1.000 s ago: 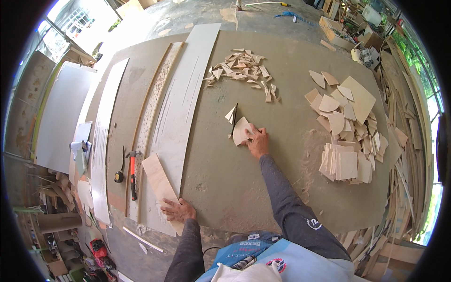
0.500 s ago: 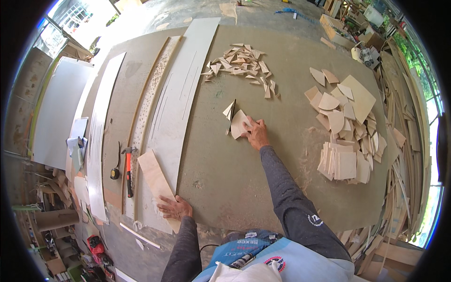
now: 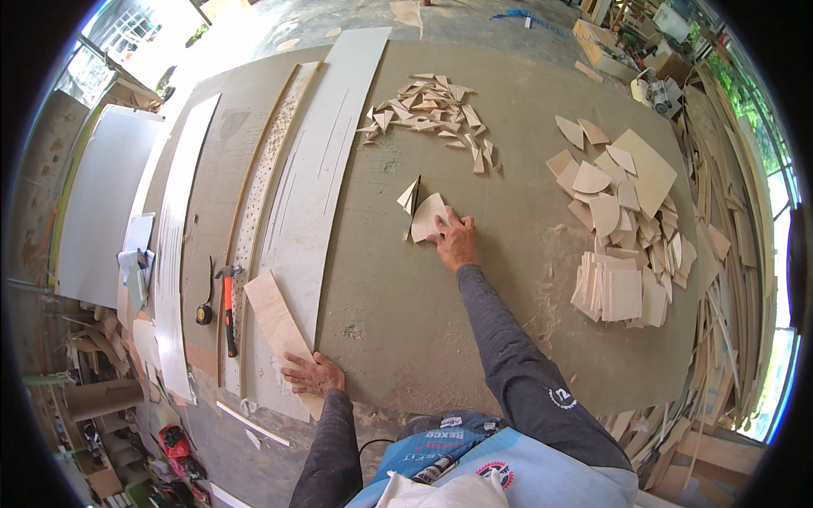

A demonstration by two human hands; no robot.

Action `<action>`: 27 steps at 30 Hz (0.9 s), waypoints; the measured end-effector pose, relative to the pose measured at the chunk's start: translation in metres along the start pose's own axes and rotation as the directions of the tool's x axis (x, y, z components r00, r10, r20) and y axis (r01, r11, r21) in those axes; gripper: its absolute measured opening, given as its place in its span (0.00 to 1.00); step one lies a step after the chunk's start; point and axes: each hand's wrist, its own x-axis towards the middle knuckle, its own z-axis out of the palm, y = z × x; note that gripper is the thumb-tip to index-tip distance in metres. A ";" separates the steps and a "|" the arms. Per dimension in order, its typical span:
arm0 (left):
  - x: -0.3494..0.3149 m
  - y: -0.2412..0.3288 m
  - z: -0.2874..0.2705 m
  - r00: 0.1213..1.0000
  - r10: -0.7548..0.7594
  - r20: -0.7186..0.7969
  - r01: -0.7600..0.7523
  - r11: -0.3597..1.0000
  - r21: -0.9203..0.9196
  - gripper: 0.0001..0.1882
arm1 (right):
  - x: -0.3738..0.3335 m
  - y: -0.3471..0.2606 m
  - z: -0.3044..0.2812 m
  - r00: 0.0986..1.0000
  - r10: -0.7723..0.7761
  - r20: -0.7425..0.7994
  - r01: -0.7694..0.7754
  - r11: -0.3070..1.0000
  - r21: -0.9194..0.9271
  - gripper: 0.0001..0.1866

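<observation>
My right hand (image 3: 458, 243) grips a thin plywood piece (image 3: 428, 218) with a curved edge, fingers and thumb pressed on its right part. The piece lies on the brown-grey tabletop, right beside a thin dark strip (image 3: 416, 196) that looks like a saw blade. Left of that strip is a small pointed offcut (image 3: 407, 195). Flat on a rectangular plywood strip (image 3: 277, 317) rests my left hand (image 3: 312, 373), its fingers spread. Under this plywood strip runs a long whitish board (image 3: 326, 161).
Pointed offcuts (image 3: 432, 106) lie scattered at the far middle. Stacked squares and curved plywood pieces (image 3: 614, 288) are heaped on the right. At left lie a claw hammer (image 3: 229, 313) with an orange-and-black handle, a tape measure (image 3: 204, 314) and another long white board (image 3: 182, 212).
My right hand has shifted slightly left, and the curved plywood piece has turned a little beside the dark strip. My left hand stays on the plywood strip. The whole view has drifted slightly.
</observation>
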 end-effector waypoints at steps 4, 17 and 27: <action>0.000 0.000 0.001 1.000 -0.001 -0.006 0.002 1.000 0.007 0.46 | -0.001 0.000 0.004 0.999 0.006 -0.035 -0.006 1.000 0.007 0.28; 0.000 0.001 0.002 1.000 0.000 -0.005 0.000 1.000 0.008 0.46 | 0.000 0.009 -0.002 0.996 -0.033 0.077 0.030 0.999 0.041 0.27; 0.000 0.002 -0.002 1.000 -0.006 0.016 0.005 1.000 0.010 0.46 | 0.000 -0.002 -0.004 0.995 0.049 0.085 -0.051 0.999 0.013 0.25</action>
